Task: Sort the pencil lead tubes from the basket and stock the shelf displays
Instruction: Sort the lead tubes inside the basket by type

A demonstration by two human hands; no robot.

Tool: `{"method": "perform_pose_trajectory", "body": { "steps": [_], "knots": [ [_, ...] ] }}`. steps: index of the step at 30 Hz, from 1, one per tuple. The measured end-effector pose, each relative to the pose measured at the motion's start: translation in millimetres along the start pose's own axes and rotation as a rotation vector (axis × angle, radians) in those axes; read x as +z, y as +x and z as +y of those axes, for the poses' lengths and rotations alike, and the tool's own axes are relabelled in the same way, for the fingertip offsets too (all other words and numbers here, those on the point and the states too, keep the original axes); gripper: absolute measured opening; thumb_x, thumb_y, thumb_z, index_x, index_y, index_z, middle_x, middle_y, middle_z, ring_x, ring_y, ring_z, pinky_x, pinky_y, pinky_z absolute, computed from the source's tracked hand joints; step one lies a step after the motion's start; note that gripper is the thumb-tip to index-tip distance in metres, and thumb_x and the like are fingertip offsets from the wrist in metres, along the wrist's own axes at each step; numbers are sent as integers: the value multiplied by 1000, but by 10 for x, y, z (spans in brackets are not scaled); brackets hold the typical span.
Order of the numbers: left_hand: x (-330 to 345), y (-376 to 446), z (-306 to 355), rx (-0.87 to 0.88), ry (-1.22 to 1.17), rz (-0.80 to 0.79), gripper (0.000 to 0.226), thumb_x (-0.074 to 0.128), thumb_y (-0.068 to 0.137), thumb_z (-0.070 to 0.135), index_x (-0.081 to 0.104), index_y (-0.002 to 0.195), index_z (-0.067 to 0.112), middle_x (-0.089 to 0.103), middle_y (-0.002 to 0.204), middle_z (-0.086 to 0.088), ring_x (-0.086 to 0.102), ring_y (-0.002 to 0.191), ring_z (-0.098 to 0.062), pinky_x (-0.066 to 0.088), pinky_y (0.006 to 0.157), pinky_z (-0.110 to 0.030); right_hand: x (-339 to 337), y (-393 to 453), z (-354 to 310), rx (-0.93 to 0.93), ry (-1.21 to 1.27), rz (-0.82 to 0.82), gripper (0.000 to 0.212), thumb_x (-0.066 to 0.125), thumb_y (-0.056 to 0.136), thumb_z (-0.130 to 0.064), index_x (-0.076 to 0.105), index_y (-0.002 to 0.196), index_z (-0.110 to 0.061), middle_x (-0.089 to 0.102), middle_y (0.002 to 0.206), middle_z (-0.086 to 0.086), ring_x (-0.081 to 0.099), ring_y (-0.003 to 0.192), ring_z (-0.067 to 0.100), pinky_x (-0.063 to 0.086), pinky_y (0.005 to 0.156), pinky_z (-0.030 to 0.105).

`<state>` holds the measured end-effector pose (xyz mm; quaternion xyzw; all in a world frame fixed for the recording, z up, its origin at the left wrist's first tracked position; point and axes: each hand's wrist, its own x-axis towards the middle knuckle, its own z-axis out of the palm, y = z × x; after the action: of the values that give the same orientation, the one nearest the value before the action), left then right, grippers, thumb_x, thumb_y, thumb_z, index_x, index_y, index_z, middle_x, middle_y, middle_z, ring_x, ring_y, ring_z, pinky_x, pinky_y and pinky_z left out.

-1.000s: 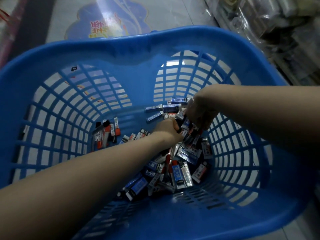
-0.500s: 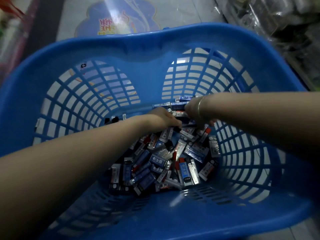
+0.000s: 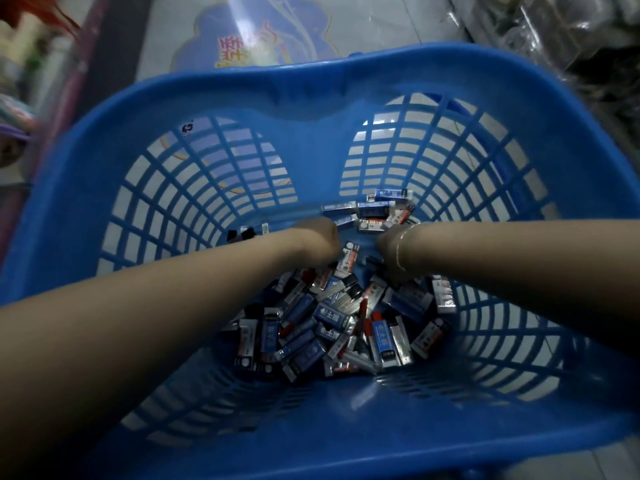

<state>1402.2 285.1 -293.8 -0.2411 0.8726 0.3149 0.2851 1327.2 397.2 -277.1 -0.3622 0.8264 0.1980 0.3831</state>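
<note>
Filling nearly the whole view, a blue lattice-walled basket (image 3: 311, 88) stands on a pale tiled floor (image 3: 374, 22). Its bottom holds a loose heap of pencil lead tubes (image 3: 332, 320), blue-labelled and red-and-white ones mixed, lying at all angles from the centre toward 6 o'clock. A smaller cluster of blue tubes (image 3: 374, 206) lies at 12 o'clock against the far wall, and a few dark ones (image 3: 242, 233) sit at 9 o'clock. Both bare forearms reach down into the basket. The left hand (image 3: 320, 237) and the right hand (image 3: 389, 251), which has a thin bracelet (image 3: 401, 247) at its wrist, are down among the tubes near the centre; their fingers are hidden, so one cannot tell their grip. A blue floor sticker (image 3: 256, 43) shows at 12 o'clock beyond the rim.
</note>
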Motion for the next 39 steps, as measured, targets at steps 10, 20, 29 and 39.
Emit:
{"method": "perform_pose_trajectory", "body": {
  "steps": [10, 20, 29, 39],
  "knots": [
    [301, -214, 115, 254, 466, 98, 30, 60, 87, 43, 46, 80, 17, 49, 80, -2, 49, 71, -23, 39, 59, -29, -110, -6, -16, -35, 11, -108, 17, 52, 94, -15, 57, 109, -8, 60, 85, 7, 64, 80, 21, 42, 33, 13],
    [458, -251, 130, 389, 452, 42, 21, 55, 92, 27, 59, 103, 10, 57, 100, -5, 57, 87, -24, 43, 66, -30, -295, 131, 130, 21, 596, -206, 23, 41, 94, -4, 59, 94, 10, 68, 74, 22, 66, 52, 25, 58, 55, 30],
    [118, -178, -74, 41, -389, 49, 15, 63, 89, 28, 62, 81, 15, 58, 68, 2, 54, 60, -11, 39, 49, -17, -336, 139, 148, -45, 814, -266, 21, 40, 96, -7, 54, 103, 6, 69, 75, 20, 68, 53, 25, 54, 46, 28],
    [-322, -329, -23, -249, -835, 302, 41, 32, 99, 41, 46, 71, 14, 42, 58, -2, 33, 46, -13, 28, 47, -21, -381, 54, -282, -189, 1183, -260, 20, 38, 95, -12, 53, 82, -8, 56, 63, 6, 53, 46, 12, 48, 46, 21]
  ]
}}
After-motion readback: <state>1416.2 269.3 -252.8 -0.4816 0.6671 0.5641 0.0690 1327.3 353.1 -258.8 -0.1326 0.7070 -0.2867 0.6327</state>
